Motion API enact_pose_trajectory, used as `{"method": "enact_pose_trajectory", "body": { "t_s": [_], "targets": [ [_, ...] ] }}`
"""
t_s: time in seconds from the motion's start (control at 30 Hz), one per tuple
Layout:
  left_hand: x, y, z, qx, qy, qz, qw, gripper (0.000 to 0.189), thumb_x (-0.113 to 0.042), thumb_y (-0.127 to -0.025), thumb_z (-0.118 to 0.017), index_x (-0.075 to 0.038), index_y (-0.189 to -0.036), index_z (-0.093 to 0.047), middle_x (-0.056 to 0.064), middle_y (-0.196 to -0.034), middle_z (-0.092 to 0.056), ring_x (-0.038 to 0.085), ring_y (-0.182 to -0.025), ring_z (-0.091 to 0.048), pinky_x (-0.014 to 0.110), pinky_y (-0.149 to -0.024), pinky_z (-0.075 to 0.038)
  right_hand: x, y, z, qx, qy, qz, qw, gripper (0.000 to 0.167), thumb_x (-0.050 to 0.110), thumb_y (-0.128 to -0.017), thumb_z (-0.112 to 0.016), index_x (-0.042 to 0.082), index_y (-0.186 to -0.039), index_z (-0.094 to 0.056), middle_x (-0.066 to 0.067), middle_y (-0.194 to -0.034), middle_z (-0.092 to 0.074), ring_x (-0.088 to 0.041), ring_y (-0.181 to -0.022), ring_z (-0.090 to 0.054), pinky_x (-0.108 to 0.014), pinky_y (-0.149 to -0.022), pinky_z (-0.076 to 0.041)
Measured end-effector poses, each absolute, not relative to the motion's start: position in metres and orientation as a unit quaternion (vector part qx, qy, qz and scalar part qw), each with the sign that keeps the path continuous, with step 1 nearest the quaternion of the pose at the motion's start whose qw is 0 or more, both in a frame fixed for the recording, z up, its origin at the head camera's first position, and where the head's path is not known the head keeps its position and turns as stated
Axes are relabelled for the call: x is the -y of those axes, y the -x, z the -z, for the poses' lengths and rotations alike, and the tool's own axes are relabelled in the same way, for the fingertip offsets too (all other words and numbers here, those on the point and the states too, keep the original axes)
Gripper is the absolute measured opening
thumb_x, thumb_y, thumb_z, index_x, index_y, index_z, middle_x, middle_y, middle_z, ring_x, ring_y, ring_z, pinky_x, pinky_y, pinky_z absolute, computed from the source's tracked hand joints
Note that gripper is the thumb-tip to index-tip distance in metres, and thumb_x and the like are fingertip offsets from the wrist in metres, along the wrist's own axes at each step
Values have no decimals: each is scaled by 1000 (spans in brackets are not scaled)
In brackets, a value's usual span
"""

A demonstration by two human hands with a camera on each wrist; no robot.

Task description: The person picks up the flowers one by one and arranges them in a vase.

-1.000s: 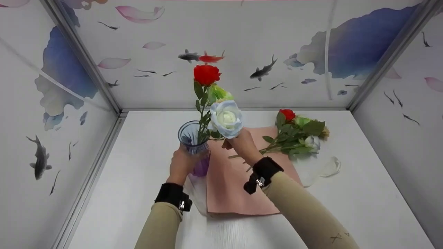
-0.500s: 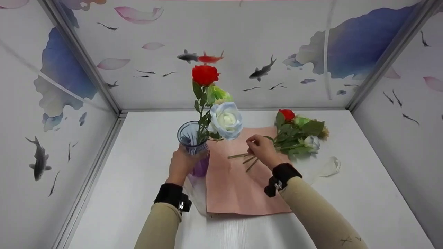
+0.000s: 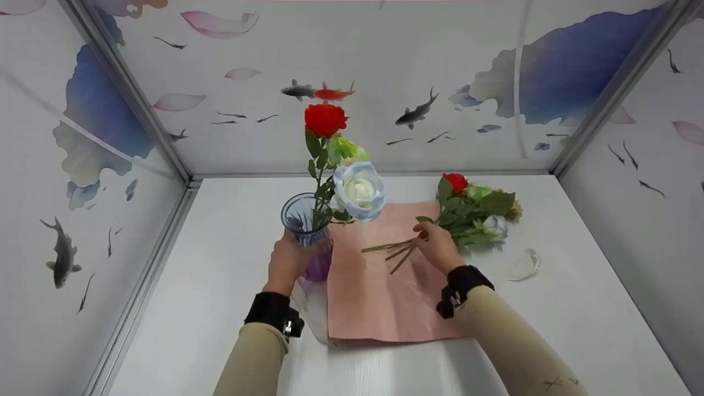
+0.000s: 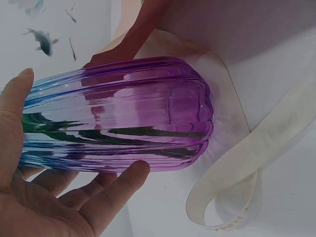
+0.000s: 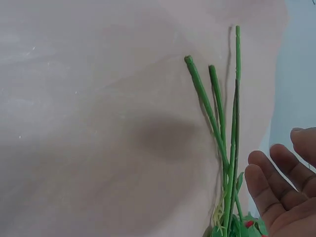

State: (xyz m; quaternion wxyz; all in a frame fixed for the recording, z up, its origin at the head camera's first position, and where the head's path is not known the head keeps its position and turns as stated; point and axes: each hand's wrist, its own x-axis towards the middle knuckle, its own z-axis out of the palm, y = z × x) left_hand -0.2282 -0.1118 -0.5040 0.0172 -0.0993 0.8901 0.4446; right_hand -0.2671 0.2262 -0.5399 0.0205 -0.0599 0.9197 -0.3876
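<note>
My left hand point(image 3: 289, 258) grips a ribbed glass vase point(image 4: 143, 113), blue at the rim and purple at the base. Thumb and fingers wrap its sides in the left wrist view. A red rose point(image 3: 326, 120), a green flower point(image 3: 346, 149) and a pale blue-white rose point(image 3: 360, 191) rise from the vase, leaning right. Beside the stems point(image 5: 229, 163) of a second bunch of flowers point(image 3: 467, 214), my right hand point(image 3: 437, 247) hovers with its fingers loosely bent. The right wrist view shows nothing between those fingers, the stems lying just past their tips.
Pink wrapping paper point(image 3: 374, 308) lies under the second bunch's stems. A whitish ribbon point(image 4: 227, 173) loops near the vase base, and another ribbon loop point(image 3: 525, 267) lies right of the paper. Printed walls point(image 3: 236, 143) enclose the table point(image 3: 220, 220) at the back and both sides.
My right hand has left the blue-white rose at the vase and moved right, to the stems of the lying bunch. The left hand and vase stay in place.
</note>
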Motion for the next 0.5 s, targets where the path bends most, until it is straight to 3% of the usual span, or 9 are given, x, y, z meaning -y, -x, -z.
{"method": "enact_pose_trajectory", "body": {
  "t_s": [0.2,0.5],
  "targets": [
    [112,228,503,-891,103,-441,23,94,-58,-82,-78,-3,-149,-42,22,-132,-66,37,-111,-69,56,-93,-55,-240,265,552,-928,58,367,8,32,3,-98,-62,-7,-129,-60,-29,-125,-53,-44,-113,-59,-54,-94,-50],
    [112,228,503,-890,103,-444,21,94,-57,-82,-78,-4,-150,-42,22,-134,-64,39,-115,-67,57,-95,-54,-260,261,561,-941,20,331,66,43,10,-104,-55,-5,-144,-48,-32,-136,-45,-48,-124,-53,-58,-102,-45]
  ]
}}
